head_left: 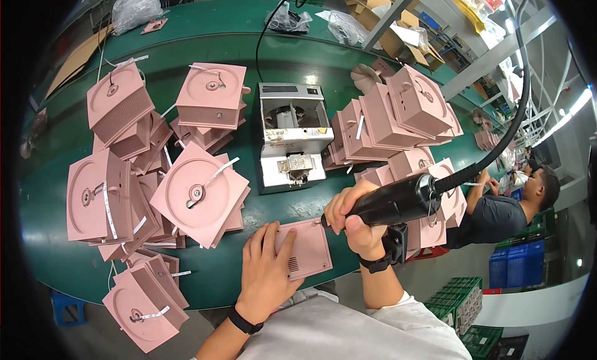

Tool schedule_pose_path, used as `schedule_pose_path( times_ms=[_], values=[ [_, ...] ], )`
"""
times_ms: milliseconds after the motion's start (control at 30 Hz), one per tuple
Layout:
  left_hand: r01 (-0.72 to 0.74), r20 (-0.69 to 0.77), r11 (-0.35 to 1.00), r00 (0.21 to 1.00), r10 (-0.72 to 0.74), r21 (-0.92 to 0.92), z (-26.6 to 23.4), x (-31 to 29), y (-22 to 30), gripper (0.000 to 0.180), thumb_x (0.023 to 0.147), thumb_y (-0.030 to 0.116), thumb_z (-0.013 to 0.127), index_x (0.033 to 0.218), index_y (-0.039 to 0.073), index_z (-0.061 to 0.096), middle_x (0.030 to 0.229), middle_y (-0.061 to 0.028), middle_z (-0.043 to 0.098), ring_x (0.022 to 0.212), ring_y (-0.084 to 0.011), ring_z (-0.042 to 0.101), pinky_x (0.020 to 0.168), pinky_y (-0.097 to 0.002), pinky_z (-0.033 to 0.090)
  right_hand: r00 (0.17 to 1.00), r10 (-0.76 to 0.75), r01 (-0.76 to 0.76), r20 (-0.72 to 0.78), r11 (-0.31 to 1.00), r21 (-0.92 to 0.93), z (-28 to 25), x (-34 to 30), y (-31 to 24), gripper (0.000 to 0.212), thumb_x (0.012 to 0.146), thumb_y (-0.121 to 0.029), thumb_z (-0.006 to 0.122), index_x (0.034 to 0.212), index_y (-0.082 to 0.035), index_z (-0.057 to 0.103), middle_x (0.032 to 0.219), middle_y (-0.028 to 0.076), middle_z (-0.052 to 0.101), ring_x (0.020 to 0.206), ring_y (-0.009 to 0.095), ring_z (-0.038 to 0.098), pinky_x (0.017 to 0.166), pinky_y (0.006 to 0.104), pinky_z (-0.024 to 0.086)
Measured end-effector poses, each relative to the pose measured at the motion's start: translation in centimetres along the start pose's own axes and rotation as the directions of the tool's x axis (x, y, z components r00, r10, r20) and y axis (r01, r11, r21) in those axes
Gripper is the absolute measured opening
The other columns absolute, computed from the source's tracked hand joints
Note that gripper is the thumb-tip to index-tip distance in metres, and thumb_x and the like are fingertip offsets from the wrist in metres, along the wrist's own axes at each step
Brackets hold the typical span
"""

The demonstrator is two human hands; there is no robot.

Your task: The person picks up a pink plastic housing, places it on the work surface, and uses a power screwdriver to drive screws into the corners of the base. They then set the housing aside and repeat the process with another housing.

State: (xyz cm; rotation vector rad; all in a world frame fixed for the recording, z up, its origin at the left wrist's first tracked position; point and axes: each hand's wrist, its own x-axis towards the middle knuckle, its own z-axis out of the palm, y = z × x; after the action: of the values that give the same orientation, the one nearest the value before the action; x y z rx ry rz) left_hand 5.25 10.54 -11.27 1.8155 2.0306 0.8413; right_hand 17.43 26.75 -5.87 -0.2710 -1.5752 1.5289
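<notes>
In front of me lies a pink plastic box [313,248], its flat slotted face upward and screw holes at its corners. My left hand [268,263] holds it at the left side, one finger stretched over its face and the others along the edge. My right hand [356,218] is wrapped around a black electric screwdriver [393,201], which tilts down to the left. Its tip is at the box's upper right corner; my fingers partly hide it, so I cannot tell whether it sits in a screw.
Beyond the box stands a silver-and-black screw feeder [292,136] on the green table [249,55]. Stacks of pink housings [199,192] rise at left, and more pink housings [398,111] at right. A black cable [513,126] runs up from the screwdriver. Another person [507,210] sits at far right.
</notes>
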Motion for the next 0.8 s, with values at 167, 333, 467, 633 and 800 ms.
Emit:
schedule_pose_path(
  times_ms=[167, 333, 467, 633, 800],
  values=[
    [0.020, 0.033, 1.000, 0.999, -0.020, -0.007, -0.4, 0.0, 0.1, 0.086, 0.062, 0.026, 0.091, 0.139, 0.005, 0.058, 0.148, -0.0240, 0.043, 0.137, -0.0432, 0.040, 0.114, -0.0535, 0.035, 0.998, 0.061, -0.063, -0.032, 0.997, -0.037, -0.1, -0.2, 1.5, 0.038, 0.090, -0.030, 0.078, 0.088, -0.004, 0.051, 0.063, 0.005, 0.052, 0.051, 0.014, 0.048, 0.051, 0.0303, 0.043],
    [0.018, 0.042, 1.000, 0.999, -0.018, 0.001, -0.5, 0.3, 0.3, 0.085, 0.062, 0.025, 0.090, 0.138, 0.005, 0.058, 0.148, -0.0240, 0.043, 0.137, -0.0438, 0.040, 0.114, -0.0534, 0.036, 0.996, 0.087, -0.085, -0.032, 0.995, 0.059, -0.2, -0.2, 1.8, 0.040, 0.088, -0.031, 0.080, 0.087, -0.003, 0.051, 0.063, 0.005, 0.051, 0.051, 0.014, 0.047, 0.051, 0.0288, 0.043],
    [0.038, 0.047, 0.999, 0.998, -0.039, 0.028, -0.5, 0.2, 0.7, 0.085, 0.062, 0.024, 0.090, 0.139, 0.004, 0.058, 0.148, -0.0244, 0.043, 0.137, -0.0442, 0.040, 0.113, -0.0534, 0.036, 0.996, 0.086, -0.085, -0.009, 0.992, 0.088, -0.3, -0.4, 2.2, 0.041, 0.087, -0.031, 0.080, 0.087, -0.002, 0.051, 0.063, 0.005, 0.052, 0.051, 0.014, 0.048, 0.051, 0.0290, 0.044],
    [-0.013, 0.038, 0.999, 0.999, 0.012, 0.029, -0.4, 0.4, 0.7, 0.085, 0.064, 0.026, 0.089, 0.139, 0.002, 0.056, 0.145, -0.0278, 0.044, 0.134, -0.0464, 0.042, 0.112, -0.0548, 0.037, 0.993, 0.095, -0.096, 0.067, 0.995, 0.002, -1.9, -0.9, 2.8, 0.039, 0.086, -0.030, 0.081, 0.089, -0.003, 0.053, 0.065, 0.006, 0.055, 0.054, 0.016, 0.053, 0.052, 0.0299, 0.047],
    [-0.048, -0.004, 0.995, 0.999, 0.048, 0.085, 0.1, 0.3, 0.6, 0.092, 0.066, 0.030, 0.088, 0.142, -0.002, 0.049, 0.143, -0.0313, 0.043, 0.132, -0.0493, 0.043, 0.112, -0.0563, 0.038, 0.987, 0.158, -0.152, 0.037, 0.980, -0.130, -2.6, -1.8, 4.9, 0.038, 0.078, -0.024, 0.085, 0.098, -0.006, 0.057, 0.082, 0.003, 0.060, 0.075, 0.015, 0.057, 0.068, 0.0292, 0.050]
  ],
)
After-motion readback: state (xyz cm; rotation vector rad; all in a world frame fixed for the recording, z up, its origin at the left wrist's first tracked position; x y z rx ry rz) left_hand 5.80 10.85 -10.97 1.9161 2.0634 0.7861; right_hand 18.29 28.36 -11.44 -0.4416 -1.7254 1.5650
